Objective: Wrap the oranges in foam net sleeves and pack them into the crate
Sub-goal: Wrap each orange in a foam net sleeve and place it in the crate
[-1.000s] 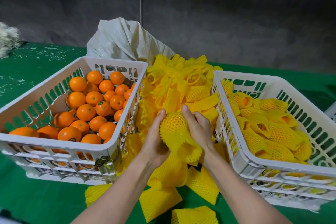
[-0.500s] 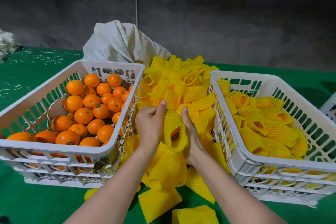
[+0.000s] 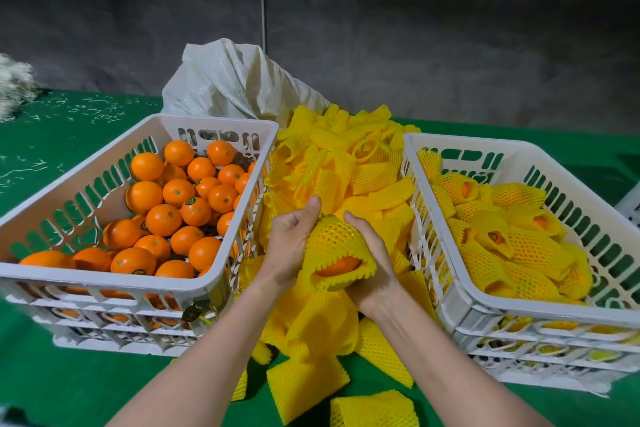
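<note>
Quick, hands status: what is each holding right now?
Left hand: grips the yellow foam net sleeve around the round orange.
Right hand: grips the same sleeve, opposite side.

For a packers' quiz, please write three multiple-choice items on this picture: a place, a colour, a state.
1. Where do the loose sleeves lie?
A. between left crate and right crate
B. inside the left crate
C. on a shelf

2. What colour are they?
A. white
B. yellow
C. green

3. The orange held by left hand and right hand is:
A. bare
B. sleeved, one end showing
C. peeled

1 A: the pile fills the gap between them.
2 B: all the netting is yellow.
3 B: peel shows at the open end.
</note>
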Demonstrator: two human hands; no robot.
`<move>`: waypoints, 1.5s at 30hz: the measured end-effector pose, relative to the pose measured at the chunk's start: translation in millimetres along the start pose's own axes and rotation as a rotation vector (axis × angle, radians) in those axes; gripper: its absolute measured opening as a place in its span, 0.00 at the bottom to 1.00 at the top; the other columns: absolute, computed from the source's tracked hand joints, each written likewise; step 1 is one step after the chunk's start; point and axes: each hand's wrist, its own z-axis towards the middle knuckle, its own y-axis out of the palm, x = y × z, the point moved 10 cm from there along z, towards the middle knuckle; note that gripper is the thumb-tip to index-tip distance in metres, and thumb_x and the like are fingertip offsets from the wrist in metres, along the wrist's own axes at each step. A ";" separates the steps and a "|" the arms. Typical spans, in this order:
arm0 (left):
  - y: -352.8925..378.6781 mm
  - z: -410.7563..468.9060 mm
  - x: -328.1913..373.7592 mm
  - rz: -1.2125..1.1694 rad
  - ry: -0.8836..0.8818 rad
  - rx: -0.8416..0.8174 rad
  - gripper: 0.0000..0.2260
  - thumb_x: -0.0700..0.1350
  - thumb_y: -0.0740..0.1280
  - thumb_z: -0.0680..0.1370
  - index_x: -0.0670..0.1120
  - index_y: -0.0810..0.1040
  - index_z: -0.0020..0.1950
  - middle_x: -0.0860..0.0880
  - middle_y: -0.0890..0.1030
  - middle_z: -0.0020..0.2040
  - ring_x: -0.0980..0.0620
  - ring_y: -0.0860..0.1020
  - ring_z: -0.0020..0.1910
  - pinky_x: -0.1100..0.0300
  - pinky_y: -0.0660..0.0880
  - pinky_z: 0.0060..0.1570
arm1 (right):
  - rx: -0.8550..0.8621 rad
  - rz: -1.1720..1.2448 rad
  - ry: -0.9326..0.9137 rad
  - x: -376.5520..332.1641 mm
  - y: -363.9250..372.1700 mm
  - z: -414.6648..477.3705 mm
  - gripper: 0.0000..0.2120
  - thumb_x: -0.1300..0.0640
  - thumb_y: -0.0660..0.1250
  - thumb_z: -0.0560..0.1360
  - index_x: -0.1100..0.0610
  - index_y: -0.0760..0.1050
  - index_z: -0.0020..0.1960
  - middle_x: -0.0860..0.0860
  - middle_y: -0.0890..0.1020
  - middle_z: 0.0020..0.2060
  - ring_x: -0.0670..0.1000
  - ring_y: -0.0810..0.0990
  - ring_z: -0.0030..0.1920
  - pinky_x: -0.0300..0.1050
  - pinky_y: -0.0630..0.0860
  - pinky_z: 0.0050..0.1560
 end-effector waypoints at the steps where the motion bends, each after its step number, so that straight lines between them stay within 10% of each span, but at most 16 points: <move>1: 0.8 -0.4 0.9 0.013 0.017 -0.004 0.20 0.50 0.60 0.77 0.45 0.64 0.26 0.54 0.66 0.19 0.59 0.63 0.19 0.72 0.68 0.27 | -0.014 -0.001 -0.005 0.4 1.0 -0.9 0.12 0.51 0.62 0.76 0.58 0.79 0.45 0.54 0.83 0.34 0.51 0.80 0.37 0.46 0.75 0.41; 6: -1.2 -3.6 -3.7 0.060 -0.048 0.033 0.19 0.55 0.62 0.73 0.40 0.72 0.32 0.52 0.75 0.25 0.59 0.72 0.25 0.65 0.72 0.30 | -0.048 -0.060 -0.074 -9.4 5.9 -6.9 0.13 0.50 0.64 0.70 0.58 0.80 0.44 0.55 0.83 0.37 0.51 0.82 0.38 0.48 0.76 0.43; 9: 9.1 -16.4 -43.1 -0.112 -0.489 -0.113 0.26 0.66 0.60 0.69 0.46 0.82 0.50 0.45 0.84 0.50 0.47 0.82 0.49 0.51 0.77 0.52 | 0.019 -0.300 -0.306 -40.1 1.6 -12.7 0.19 0.56 0.63 0.75 0.72 0.72 0.55 0.69 0.76 0.48 0.55 0.78 0.54 0.55 0.74 0.51; 13: 34.8 -40.8 -54.6 -0.392 -0.761 -0.264 0.28 0.67 0.61 0.70 0.46 0.84 0.52 0.40 0.84 0.48 0.41 0.83 0.43 0.48 0.80 0.39 | -0.004 -0.488 -0.511 -63.0 7.8 -19.0 0.22 0.55 0.61 0.74 0.76 0.64 0.52 0.68 0.70 0.49 0.62 0.75 0.48 0.57 0.69 0.43; 26: 35.7 -36.6 -50.4 -0.221 -0.664 -0.321 0.16 0.59 0.69 0.66 0.49 0.86 0.45 0.44 0.85 0.43 0.45 0.84 0.40 0.53 0.81 0.36 | 0.041 -0.845 -0.698 -74.9 2.8 -24.2 0.21 0.45 0.61 0.73 0.63 0.63 0.34 0.51 0.63 0.27 0.45 0.62 0.29 0.42 0.60 0.31; 32: 26.5 -18.0 -39.6 -0.110 -0.478 -0.154 0.21 0.56 0.68 0.68 0.48 0.79 0.58 0.47 0.85 0.51 0.50 0.83 0.49 0.55 0.79 0.43 | 0.052 -0.838 -0.556 -55.3 -14.4 -24.6 0.22 0.41 0.57 0.73 0.42 0.60 0.66 0.38 0.68 0.62 0.31 0.68 0.59 0.24 0.68 0.49; 38: 54.2 -7.3 -28.4 -0.261 -0.358 -0.108 0.18 0.60 0.56 0.77 0.50 0.78 0.55 0.51 0.84 0.52 0.54 0.82 0.52 0.60 0.79 0.45 | -0.078 -0.878 -0.619 -61.6 -0.9 -43.3 0.29 0.47 0.67 0.74 0.39 0.57 0.69 0.36 0.62 0.69 0.36 0.60 0.70 0.36 0.63 0.68; 45: 116.4 1.6 -21.2 0.125 -0.162 -0.031 0.21 0.56 0.49 0.82 0.48 0.73 0.64 0.49 0.79 0.58 0.51 0.78 0.56 0.59 0.77 0.54 | 0.131 -0.913 -0.773 -148.1 -58.8 -48.9 0.24 0.54 0.73 0.68 0.47 0.70 0.61 0.37 0.73 0.55 0.35 0.71 0.57 0.28 0.69 0.54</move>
